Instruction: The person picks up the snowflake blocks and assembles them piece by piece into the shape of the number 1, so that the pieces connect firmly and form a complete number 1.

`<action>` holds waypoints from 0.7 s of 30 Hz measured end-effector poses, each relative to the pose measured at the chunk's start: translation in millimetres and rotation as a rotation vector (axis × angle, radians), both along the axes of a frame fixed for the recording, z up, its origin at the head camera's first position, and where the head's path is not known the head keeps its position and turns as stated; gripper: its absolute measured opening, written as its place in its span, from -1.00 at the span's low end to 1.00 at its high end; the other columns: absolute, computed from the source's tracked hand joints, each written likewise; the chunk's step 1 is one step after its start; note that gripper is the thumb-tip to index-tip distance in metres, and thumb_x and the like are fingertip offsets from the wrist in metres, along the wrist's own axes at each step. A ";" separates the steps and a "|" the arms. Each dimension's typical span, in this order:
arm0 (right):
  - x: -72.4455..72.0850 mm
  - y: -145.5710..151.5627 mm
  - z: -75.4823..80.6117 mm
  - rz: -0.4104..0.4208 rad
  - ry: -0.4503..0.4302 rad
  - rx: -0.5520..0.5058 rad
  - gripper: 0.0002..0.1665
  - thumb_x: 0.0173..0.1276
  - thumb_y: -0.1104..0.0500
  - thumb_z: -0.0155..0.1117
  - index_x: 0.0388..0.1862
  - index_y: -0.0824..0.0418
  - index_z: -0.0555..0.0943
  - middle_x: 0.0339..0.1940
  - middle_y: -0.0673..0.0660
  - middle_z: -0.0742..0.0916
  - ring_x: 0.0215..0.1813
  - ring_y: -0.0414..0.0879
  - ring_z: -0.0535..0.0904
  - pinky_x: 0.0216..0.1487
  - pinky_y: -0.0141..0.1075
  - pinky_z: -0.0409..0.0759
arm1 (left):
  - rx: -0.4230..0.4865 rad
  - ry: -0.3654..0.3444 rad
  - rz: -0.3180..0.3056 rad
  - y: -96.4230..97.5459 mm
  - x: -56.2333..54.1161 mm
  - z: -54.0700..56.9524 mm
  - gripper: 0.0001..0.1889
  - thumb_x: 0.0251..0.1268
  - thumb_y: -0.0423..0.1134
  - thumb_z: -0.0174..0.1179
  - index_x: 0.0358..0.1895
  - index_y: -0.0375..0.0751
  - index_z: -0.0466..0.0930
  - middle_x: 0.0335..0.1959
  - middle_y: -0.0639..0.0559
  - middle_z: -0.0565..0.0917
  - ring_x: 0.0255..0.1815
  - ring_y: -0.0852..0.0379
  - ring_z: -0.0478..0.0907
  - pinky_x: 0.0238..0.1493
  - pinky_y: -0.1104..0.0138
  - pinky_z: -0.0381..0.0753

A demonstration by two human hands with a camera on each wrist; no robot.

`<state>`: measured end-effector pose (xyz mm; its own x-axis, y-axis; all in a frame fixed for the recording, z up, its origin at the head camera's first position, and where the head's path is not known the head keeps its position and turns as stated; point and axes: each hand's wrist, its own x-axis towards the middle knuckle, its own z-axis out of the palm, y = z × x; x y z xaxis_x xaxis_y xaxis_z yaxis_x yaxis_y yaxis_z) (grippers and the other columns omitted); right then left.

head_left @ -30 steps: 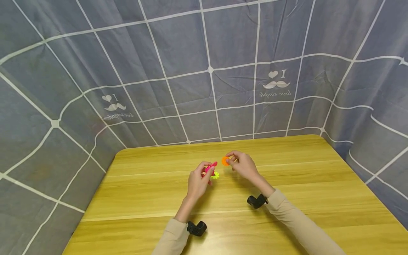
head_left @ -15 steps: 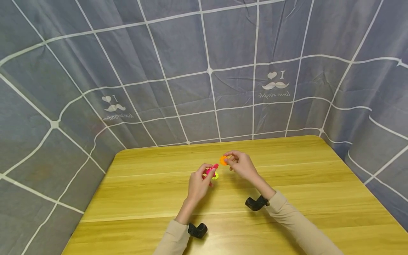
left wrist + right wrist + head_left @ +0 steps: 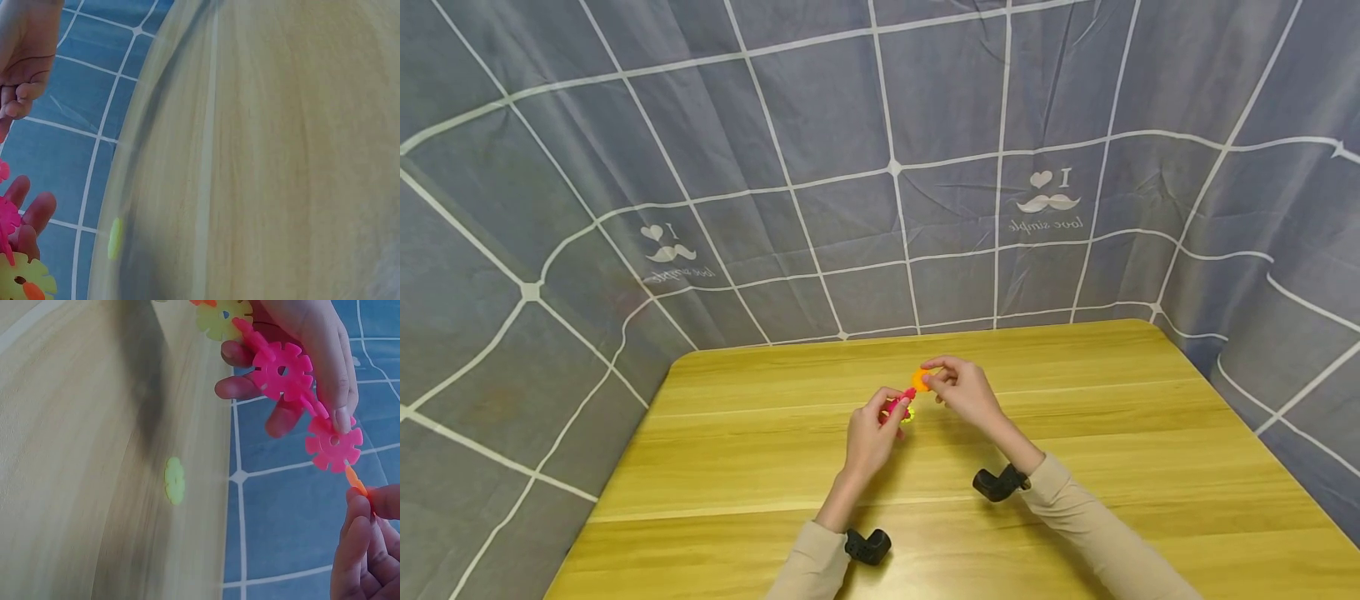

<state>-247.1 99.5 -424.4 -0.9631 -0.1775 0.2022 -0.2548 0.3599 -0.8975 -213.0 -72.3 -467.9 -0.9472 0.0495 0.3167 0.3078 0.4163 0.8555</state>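
My left hand point(image 3: 871, 433) holds a chain of notched plastic discs, pinching a pink notched disc point(image 3: 334, 444) at its end. Behind that, another pink disc point(image 3: 282, 370) and a pale yellow disc point(image 3: 224, 319) join on through slots, with thin edge-on pink pieces between them. Thumb and fingertips of my right hand point(image 3: 970, 392) pinch an orange notched disc point(image 3: 921, 381). Seen edge-on in the right wrist view, the orange disc point(image 3: 355, 480) meets the rim of the end pink disc; whether it sits in a slot cannot be told.
A loose yellow-green disc point(image 3: 175, 481) lies on the wooden table point(image 3: 760, 467) near its far edge. Behind the table hangs a grey-blue curtain point(image 3: 835, 217) with white lines. Black cameras point(image 3: 868, 547) are strapped to both wrists.
The right hand has moved slightly left, bringing the orange disc up to the end of the pink chain. The left hand has shifted slightly, still holding the chain.
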 end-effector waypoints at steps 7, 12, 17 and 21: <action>2.9 -3.0 0.5 0.013 0.021 0.012 -0.76 0.30 0.28 0.26 -0.08 0.33 0.65 -0.41 0.37 0.72 -0.50 0.16 0.62 -0.61 -0.44 0.42 | -0.017 0.004 0.015 0.9 2.8 0.2 -0.77 0.40 -0.02 0.10 -0.16 -0.08 0.62 -0.45 -0.17 0.72 -0.61 -0.06 0.64 -0.67 0.53 0.31; 4.4 -4.5 1.3 0.001 0.024 0.008 -0.77 0.26 0.31 0.27 -0.11 0.35 0.67 -0.44 0.36 0.73 -0.53 0.12 0.63 -0.68 -0.45 0.31 | -0.003 0.011 0.010 2.7 4.2 1.6 -0.82 0.40 -0.09 0.12 -0.20 -0.10 0.61 -0.44 -0.19 0.72 -0.58 -0.11 0.65 -0.63 0.52 0.36; 4.1 -5.8 2.9 0.000 0.031 0.020 -0.78 0.23 0.33 0.28 -0.14 0.38 0.67 -0.46 0.33 0.74 -0.61 -0.12 0.58 -0.67 -0.44 0.36 | 0.042 0.017 -0.021 3.7 5.1 2.1 -0.84 0.40 -0.16 0.11 -0.24 -0.18 0.59 -0.41 -0.24 0.71 -0.54 -0.18 0.66 -0.60 0.51 0.45; 4.3 -5.5 6.1 -0.001 0.007 0.039 -0.79 0.22 0.33 0.28 -0.16 0.38 0.67 -0.48 0.32 0.73 -0.61 -0.12 0.57 -0.66 -0.46 0.36 | 0.051 0.038 -0.039 4.2 5.2 2.4 -0.82 0.40 -0.15 0.11 -0.25 -0.20 0.59 -0.40 -0.24 0.70 -0.53 -0.17 0.66 -0.58 0.50 0.49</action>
<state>-242.8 94.0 -418.3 -0.9619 -0.1843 0.2020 -0.2607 0.3946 -0.8811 -207.8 -68.0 -465.5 -0.9321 0.0688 0.3557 0.3557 0.3600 0.8625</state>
